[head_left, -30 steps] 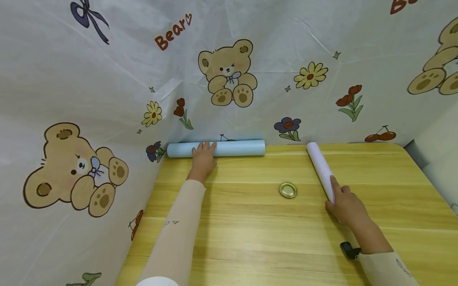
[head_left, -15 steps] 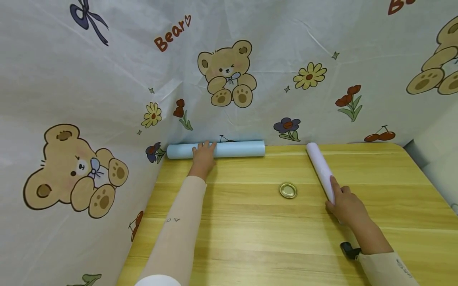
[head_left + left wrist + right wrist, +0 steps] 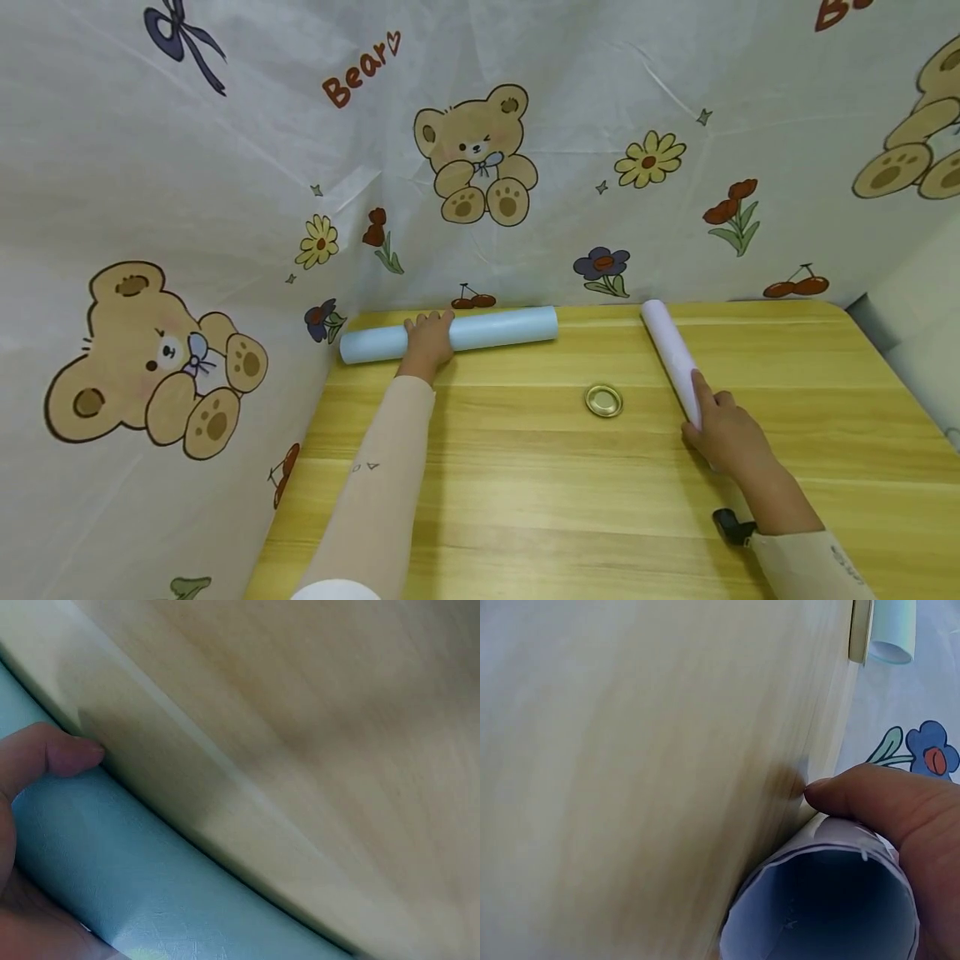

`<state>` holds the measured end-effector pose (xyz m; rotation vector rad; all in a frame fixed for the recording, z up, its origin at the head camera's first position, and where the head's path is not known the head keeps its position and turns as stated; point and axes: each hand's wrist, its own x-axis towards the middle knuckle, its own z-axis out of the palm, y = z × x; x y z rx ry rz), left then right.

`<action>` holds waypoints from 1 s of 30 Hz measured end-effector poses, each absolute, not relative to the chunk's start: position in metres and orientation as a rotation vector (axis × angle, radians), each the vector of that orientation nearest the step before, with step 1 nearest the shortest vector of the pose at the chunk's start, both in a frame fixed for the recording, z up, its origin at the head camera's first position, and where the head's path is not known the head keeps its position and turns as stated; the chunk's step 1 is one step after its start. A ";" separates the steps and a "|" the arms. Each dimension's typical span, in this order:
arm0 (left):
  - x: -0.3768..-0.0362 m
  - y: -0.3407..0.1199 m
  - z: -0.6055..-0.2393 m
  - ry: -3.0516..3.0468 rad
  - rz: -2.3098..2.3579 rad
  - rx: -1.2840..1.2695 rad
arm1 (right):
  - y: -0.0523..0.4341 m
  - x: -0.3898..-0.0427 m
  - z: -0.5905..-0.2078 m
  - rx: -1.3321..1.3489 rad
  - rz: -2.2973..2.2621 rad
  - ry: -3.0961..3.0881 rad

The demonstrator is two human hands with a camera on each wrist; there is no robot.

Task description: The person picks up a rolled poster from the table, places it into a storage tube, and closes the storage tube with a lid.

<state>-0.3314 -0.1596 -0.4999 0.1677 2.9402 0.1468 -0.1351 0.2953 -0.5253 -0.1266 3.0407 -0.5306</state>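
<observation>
Pale blue paper roll (image 3: 450, 334), gripped by the left hand (image 3: 427, 340), has pulled off the wall (now skewed); right hand (image 3: 723, 433) clasps the white paper roll (image 3: 671, 354).

Pale blue roll (image 3: 480, 332) slanted along table's far edge; white roll (image 3: 670, 354) angled right.

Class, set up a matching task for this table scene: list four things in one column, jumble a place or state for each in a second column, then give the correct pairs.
Things
1. pale blue paper roll
2. white paper roll
3. small round gold metal lid
4. small black object

Places or states
A. beside the right sleeve cuff
B. gripped by the left hand
C. lying alone between the two rolls
D. near end gripped by the right hand

Pairs: 1-B, 2-D, 3-C, 4-A
</observation>
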 end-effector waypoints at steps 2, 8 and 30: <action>-0.331 -0.161 -0.500 2.949 0.141 0.171 | 0.295 -0.135 -0.526 -0.130 -0.533 3.036; -0.325 -0.162 -0.499 2.973 0.191 0.176 | 0.296 -0.137 -0.527 -0.139 -0.542 3.026; -0.290 -0.167 -0.507 2.994 0.226 0.214 | 0.300 -0.144 -0.517 -0.197 -0.476 3.001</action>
